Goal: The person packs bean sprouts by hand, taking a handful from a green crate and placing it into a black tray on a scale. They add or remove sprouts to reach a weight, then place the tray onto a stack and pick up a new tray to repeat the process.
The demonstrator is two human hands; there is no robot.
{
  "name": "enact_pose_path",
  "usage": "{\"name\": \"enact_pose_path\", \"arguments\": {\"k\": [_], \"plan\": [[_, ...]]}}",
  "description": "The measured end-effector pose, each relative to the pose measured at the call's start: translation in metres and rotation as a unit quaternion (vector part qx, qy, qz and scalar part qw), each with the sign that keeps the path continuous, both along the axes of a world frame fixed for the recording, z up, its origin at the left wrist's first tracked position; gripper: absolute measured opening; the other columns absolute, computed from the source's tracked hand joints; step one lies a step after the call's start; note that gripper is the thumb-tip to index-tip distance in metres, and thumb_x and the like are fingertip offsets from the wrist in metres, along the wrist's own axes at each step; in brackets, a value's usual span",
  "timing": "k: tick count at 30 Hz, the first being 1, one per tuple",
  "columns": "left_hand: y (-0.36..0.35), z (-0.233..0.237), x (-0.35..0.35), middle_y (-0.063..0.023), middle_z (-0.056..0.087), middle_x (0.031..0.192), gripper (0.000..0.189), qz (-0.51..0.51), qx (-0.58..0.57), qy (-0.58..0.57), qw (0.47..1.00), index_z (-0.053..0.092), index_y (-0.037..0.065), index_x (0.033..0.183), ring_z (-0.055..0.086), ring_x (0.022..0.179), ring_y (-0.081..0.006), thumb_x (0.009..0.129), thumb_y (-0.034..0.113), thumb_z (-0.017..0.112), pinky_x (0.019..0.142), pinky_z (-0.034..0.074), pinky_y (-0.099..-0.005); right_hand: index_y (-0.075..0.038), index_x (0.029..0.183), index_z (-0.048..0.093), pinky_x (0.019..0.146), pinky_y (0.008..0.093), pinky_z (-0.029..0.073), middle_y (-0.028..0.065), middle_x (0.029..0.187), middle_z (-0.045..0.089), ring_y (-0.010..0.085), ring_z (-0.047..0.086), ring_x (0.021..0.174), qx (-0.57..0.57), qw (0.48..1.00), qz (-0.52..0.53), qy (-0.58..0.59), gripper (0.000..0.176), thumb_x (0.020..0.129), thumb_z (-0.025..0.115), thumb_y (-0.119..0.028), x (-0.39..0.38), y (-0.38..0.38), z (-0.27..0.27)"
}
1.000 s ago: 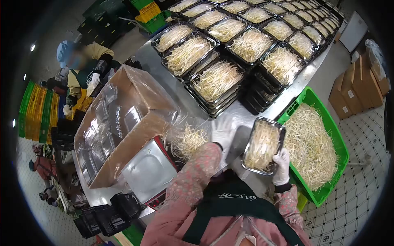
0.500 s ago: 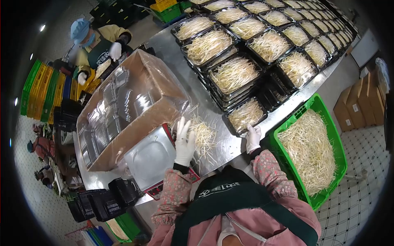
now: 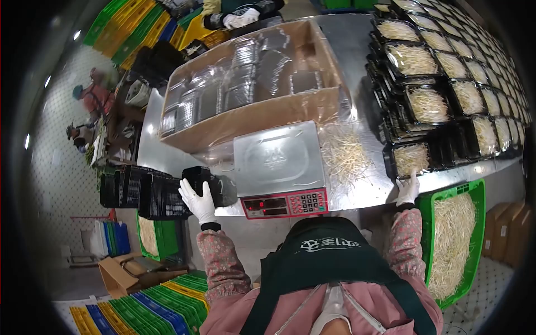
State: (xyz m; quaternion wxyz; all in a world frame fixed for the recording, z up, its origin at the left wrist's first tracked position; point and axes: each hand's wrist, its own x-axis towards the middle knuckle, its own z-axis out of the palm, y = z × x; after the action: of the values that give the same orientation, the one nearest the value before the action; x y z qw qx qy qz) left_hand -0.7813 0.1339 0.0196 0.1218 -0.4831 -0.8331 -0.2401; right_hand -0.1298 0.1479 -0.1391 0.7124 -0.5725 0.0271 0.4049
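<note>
My left hand [image 3: 199, 205], in a white glove, is open with fingers spread beside the nested black plastic trays [image 3: 162, 192] at the table's front left edge. My gloved right hand [image 3: 407, 190] is at the near edge of a black tray of bean sprouts [image 3: 412, 159], its fingertips touching the rim and thumb apart. That tray sits in front of stacked filled trays [image 3: 429, 105]. Between my hands stands a digital scale [image 3: 279, 162] with a bare metal plate. Loose bean sprouts [image 3: 346, 157] lie on the steel table right of it.
A cardboard box [image 3: 257, 120] of clear plastic lids stands behind the scale. At the right, a green crate [image 3: 476, 245] holds a heap of bean sprouts. Across the table are a co-worker's gloved hands [image 3: 241, 19]. Coloured crates [image 3: 151, 304] lie at lower left.
My view has turned left. My left hand has moved from beside the loose sprouts, across the scale, to the nested black trays. My right hand stays at the filled tray's edge.
</note>
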Motion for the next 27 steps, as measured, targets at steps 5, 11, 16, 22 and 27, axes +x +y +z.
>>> {"name": "enact_pose_path", "arguments": {"k": [5,11,16,22,27], "plan": [[-0.046,-0.090,-0.093,-0.0176,0.067,0.117,0.046,-0.029,-0.238,-0.026,0.971,0.060,0.006,0.128,0.062,0.103,-0.0390,0.089,0.031,0.064,0.111,0.034,-0.0471,-0.010,0.101,0.047,0.049,0.0269,0.047,0.0045,0.082,0.057,0.0116,0.054,0.059,0.038,0.996,0.058,-0.053,0.028,0.094,0.067,-0.028,-0.079,-0.015,0.021],[-0.054,-0.078,-0.086,-0.0095,0.073,0.091,0.020,-0.032,-0.043,-0.082,0.995,0.073,0.012,0.098,0.064,0.097,-0.0372,0.084,0.025,0.070,0.110,0.036,-0.0447,-0.006,0.119,0.048,0.059,0.0322,0.054,0.0107,0.102,0.065,0.0185,0.064,0.077,0.053,0.990,0.130,-0.010,0.037,0.097,0.061,-0.033,-0.153,0.006,0.012],[-0.070,-0.065,-0.099,-0.0106,0.068,0.077,0.017,-0.016,0.002,-0.169,0.985,0.069,0.004,0.080,0.057,0.085,-0.0326,0.076,0.018,0.079,0.107,0.036,-0.0406,-0.007,0.111,0.050,0.064,0.0485,0.057,0.0055,0.094,0.058,0.0260,0.059,0.072,0.019,0.991,-0.020,0.131,0.056,0.094,0.051,-0.061,-0.115,0.014,0.045],[-0.068,-0.074,-0.106,-0.0127,0.071,0.083,0.021,-0.015,-0.006,-0.187,0.982,0.068,0.000,0.087,0.063,0.083,-0.0300,0.083,0.019,0.073,0.112,0.031,-0.0419,-0.018,0.093,0.058,0.070,0.0348,0.047,-0.0039,0.076,0.057,0.0138,0.053,0.066,0.046,0.985,-0.050,0.155,0.034,0.090,0.064,-0.051,-0.043,-0.004,0.001],[-0.059,-0.068,-0.103,-0.0199,0.069,0.113,0.034,0.029,-0.039,-0.211,0.976,0.069,-0.001,0.108,0.053,0.120,-0.0383,0.088,0.026,0.069,0.111,0.033,-0.0426,-0.020,0.090,0.056,0.050,0.0334,0.038,-0.0050,0.063,0.047,0.0136,0.041,0.049,-0.050,0.989,0.092,0.104,0.012,0.091,0.060,-0.031,-0.022,-0.045,0.019]]}}
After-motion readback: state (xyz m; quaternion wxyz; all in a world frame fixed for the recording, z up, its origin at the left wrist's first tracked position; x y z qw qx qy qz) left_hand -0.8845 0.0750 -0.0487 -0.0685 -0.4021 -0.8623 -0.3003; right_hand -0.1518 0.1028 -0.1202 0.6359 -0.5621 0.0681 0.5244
